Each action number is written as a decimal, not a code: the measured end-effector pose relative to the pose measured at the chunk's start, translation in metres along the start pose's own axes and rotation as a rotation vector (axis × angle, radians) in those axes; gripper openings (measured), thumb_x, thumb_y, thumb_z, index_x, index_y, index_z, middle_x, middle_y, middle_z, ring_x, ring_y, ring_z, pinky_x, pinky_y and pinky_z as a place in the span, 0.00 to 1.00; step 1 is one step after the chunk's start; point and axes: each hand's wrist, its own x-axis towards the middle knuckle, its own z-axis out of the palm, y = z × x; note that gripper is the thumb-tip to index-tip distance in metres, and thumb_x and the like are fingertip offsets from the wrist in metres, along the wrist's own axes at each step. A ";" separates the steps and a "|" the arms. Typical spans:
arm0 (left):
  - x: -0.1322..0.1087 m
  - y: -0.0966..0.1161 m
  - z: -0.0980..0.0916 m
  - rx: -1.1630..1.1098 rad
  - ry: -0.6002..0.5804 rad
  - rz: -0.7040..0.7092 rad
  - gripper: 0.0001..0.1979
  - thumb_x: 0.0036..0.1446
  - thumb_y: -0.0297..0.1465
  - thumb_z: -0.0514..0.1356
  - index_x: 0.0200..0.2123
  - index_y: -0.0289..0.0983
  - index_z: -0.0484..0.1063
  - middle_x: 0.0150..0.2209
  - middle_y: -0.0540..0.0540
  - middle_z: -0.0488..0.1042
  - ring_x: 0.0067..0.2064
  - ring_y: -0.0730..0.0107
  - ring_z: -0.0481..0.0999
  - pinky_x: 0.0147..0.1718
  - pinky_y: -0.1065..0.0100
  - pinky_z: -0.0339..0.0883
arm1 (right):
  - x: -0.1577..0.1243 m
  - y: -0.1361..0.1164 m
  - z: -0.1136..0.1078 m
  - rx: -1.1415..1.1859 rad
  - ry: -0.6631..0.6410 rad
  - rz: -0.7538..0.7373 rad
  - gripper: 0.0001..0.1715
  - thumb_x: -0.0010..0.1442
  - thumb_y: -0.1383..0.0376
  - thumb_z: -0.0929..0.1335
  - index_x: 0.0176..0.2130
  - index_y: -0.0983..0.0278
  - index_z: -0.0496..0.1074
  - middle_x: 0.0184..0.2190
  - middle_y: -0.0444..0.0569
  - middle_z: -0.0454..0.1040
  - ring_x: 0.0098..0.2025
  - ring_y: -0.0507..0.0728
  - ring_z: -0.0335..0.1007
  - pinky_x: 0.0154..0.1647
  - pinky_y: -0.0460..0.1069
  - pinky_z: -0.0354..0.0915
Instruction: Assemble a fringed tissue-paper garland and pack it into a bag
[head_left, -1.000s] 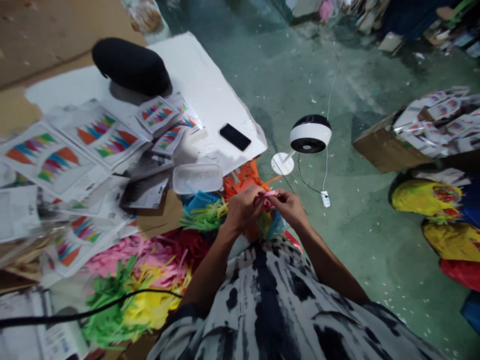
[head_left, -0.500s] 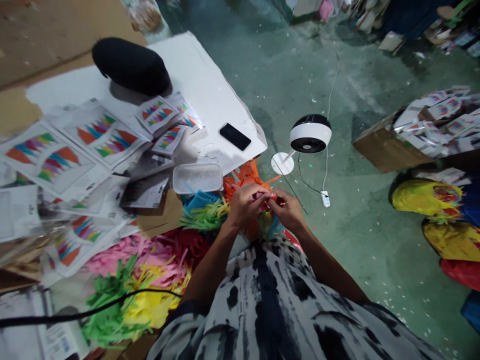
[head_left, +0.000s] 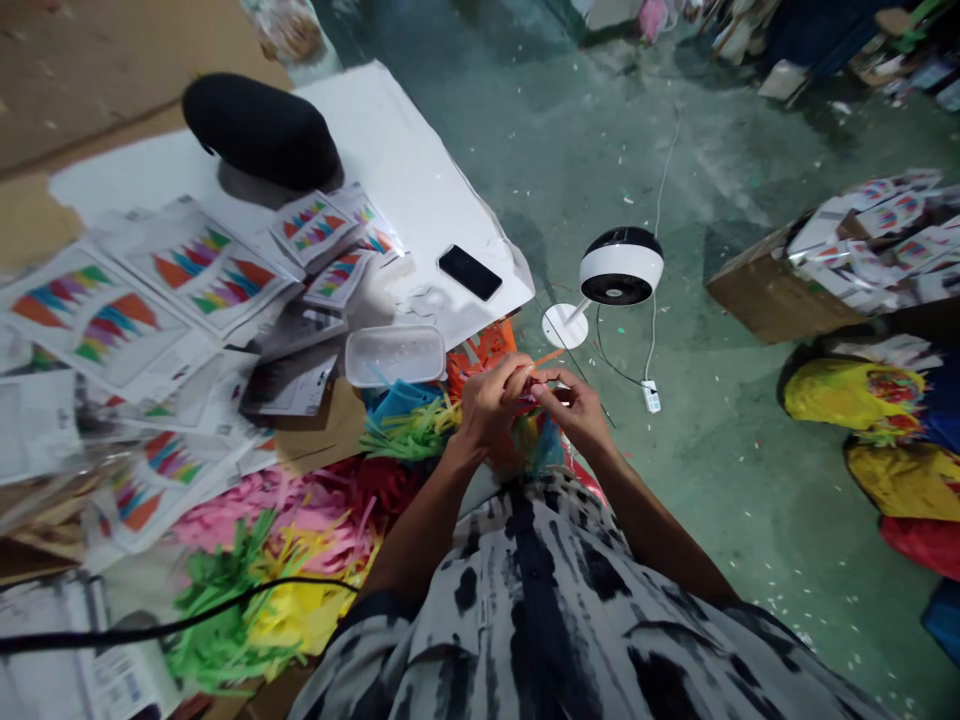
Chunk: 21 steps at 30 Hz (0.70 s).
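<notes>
Printed packets [head_left: 892,225] in cardboard box [head_left: 772,292]; tub [head_left: 395,358] near left hand [head_left: 489,405]

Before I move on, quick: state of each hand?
Left hand: closed, holding a pink piece.
Right hand: curled, reaching that piece; whether it's pinching it can't be told.

Looks like smooth, cloudy plastic in the tub [head_left: 396,357], matt paper in the orange strips [head_left: 480,355] just right of it, and glossy glass on the phone [head_left: 470,272] beyond it.
</notes>
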 end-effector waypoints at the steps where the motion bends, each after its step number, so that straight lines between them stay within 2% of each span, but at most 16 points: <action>1: 0.000 0.002 0.000 0.008 -0.021 0.004 0.13 0.72 0.40 0.54 0.42 0.42 0.76 0.36 0.50 0.80 0.35 0.70 0.77 0.38 0.69 0.67 | 0.001 0.000 0.000 -0.025 0.020 -0.009 0.21 0.59 0.47 0.74 0.42 0.60 0.78 0.41 0.47 0.78 0.32 0.53 0.71 0.35 0.48 0.67; 7: -0.003 0.003 0.002 0.007 -0.109 0.009 0.14 0.72 0.40 0.54 0.43 0.42 0.78 0.40 0.48 0.82 0.38 0.68 0.79 0.40 0.69 0.69 | 0.000 0.007 0.000 -0.131 0.137 -0.152 0.16 0.62 0.50 0.73 0.36 0.60 0.78 0.37 0.47 0.75 0.31 0.53 0.67 0.31 0.48 0.64; 10: -0.005 0.000 0.004 -0.048 -0.135 0.052 0.14 0.72 0.40 0.54 0.42 0.41 0.78 0.41 0.47 0.82 0.37 0.68 0.79 0.40 0.69 0.70 | -0.001 0.013 -0.001 -0.117 0.115 -0.117 0.16 0.64 0.50 0.71 0.38 0.59 0.75 0.35 0.46 0.74 0.30 0.52 0.66 0.30 0.48 0.63; 14: -0.009 -0.001 0.006 -0.084 -0.104 0.091 0.15 0.73 0.40 0.52 0.43 0.40 0.77 0.42 0.46 0.82 0.38 0.68 0.80 0.40 0.69 0.71 | -0.002 0.016 -0.001 0.044 0.038 -0.015 0.18 0.65 0.47 0.70 0.38 0.59 0.71 0.29 0.43 0.73 0.30 0.54 0.69 0.33 0.49 0.66; 17: -0.010 0.000 0.007 -0.033 -0.078 0.086 0.15 0.73 0.38 0.52 0.43 0.40 0.77 0.43 0.44 0.82 0.40 0.67 0.80 0.41 0.67 0.71 | -0.004 0.012 0.000 0.091 -0.018 0.039 0.19 0.63 0.46 0.72 0.40 0.58 0.72 0.30 0.43 0.76 0.30 0.55 0.71 0.34 0.50 0.68; 19: -0.011 0.001 0.008 -0.010 -0.052 0.072 0.14 0.73 0.38 0.52 0.43 0.40 0.77 0.42 0.44 0.82 0.39 0.66 0.80 0.42 0.67 0.71 | -0.005 0.008 0.002 0.061 -0.013 0.017 0.19 0.61 0.48 0.74 0.41 0.58 0.74 0.33 0.45 0.77 0.32 0.55 0.73 0.35 0.50 0.68; 21: -0.011 0.001 0.008 -0.016 -0.028 0.057 0.13 0.73 0.37 0.53 0.43 0.41 0.76 0.42 0.45 0.82 0.40 0.66 0.81 0.42 0.66 0.72 | -0.006 0.004 0.003 -0.008 0.040 -0.080 0.16 0.60 0.50 0.75 0.37 0.58 0.77 0.35 0.47 0.78 0.35 0.57 0.74 0.37 0.51 0.69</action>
